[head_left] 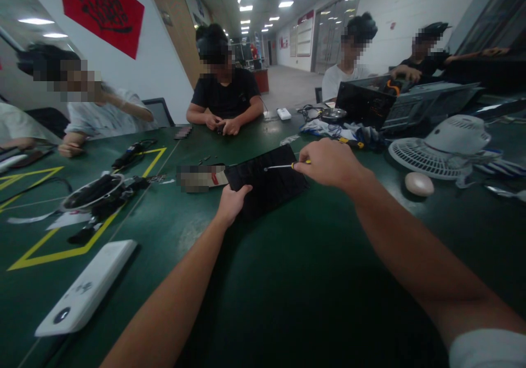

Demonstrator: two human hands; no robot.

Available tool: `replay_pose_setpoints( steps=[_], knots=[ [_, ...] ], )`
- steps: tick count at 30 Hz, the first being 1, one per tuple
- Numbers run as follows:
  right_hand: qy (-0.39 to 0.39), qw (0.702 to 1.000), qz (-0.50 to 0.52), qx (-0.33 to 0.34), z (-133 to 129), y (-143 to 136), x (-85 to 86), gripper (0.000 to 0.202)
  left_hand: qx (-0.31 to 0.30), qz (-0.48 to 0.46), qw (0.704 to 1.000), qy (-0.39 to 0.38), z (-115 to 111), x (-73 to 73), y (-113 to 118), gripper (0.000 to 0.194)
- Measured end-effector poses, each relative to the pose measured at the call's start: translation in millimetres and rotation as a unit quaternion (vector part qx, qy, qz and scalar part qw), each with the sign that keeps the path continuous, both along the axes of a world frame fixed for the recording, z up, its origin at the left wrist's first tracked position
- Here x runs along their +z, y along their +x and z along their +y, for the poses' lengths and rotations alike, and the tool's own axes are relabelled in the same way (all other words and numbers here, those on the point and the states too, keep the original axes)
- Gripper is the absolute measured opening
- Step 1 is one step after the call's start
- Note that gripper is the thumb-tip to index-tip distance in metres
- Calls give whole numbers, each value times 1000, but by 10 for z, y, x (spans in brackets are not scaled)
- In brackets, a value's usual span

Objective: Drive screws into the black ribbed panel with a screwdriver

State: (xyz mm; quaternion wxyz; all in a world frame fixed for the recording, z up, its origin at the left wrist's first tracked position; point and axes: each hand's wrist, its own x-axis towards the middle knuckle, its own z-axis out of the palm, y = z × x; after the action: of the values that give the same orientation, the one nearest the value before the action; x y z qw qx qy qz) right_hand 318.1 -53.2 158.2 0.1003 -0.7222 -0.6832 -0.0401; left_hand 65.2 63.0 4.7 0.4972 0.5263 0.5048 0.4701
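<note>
A flat black panel (267, 184) is tilted above the green table, near the middle of the view. My left hand (233, 203) grips its lower left edge, thumb on top and the other fingers hidden beneath. In my right hand (326, 162), closed at the panel's upper right, is a screwdriver (281, 166) with a yellow-and-black handle. Its metal shaft points left across the panel, and a small pale round piece (266, 169) shows at the tip. Whether the tip touches the panel I cannot tell.
A white device (86, 288) lies front left on the table (312, 291). Cables (102, 192) are bundled at left. A white fan (441, 146), a pale mouse (419, 184) and an open metal case (427, 105) are at right. Several people sit around the far side.
</note>
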Motion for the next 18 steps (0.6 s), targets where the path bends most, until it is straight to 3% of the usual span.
replay_pose_setpoints(
  steps=[18],
  knots=[
    [-2,1000,20,3,-29,-92,-21,25,0,13,1000,3,-6,-11,-17,42]
  ],
)
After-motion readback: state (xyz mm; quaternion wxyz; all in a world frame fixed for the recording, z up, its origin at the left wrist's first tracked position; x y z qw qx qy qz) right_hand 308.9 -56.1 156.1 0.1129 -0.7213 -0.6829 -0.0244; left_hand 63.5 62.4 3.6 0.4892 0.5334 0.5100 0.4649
